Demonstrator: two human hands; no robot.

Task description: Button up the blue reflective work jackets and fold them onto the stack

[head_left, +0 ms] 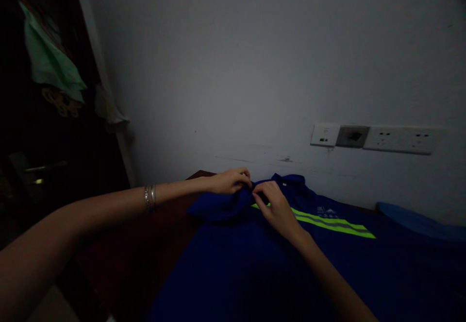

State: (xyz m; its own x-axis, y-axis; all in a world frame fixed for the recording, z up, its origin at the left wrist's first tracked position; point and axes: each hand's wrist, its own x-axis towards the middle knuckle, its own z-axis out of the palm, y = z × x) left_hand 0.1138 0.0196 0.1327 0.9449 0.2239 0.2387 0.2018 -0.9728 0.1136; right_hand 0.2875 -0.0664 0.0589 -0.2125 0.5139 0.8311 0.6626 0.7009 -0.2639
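Note:
A dark blue work shirt [225, 254] with a yellow-green and grey reflective stripe lies spread over a dark red-brown table. My left hand [231, 181], with bracelets on its wrist, pinches a raised fold of the shirt near the wall. Close beside it, my right hand [271, 203] has its thumb and forefinger pressed together on the same bit of cloth. The fingertips nearly meet, and what exactly lies between them is too dark to make out. Behind the right hand stands the shirt's collar, and pale print shows on the chest above the stripe.
The table [145, 254] shows at the left and meets a grey wall [218, 69]. Sockets and switches [396, 139] line the wall at the right. A lighter blue cloth [418, 220] lies at the far right. At the left is a dark door with a handle [45, 166] and a hanging green cloth [53, 62].

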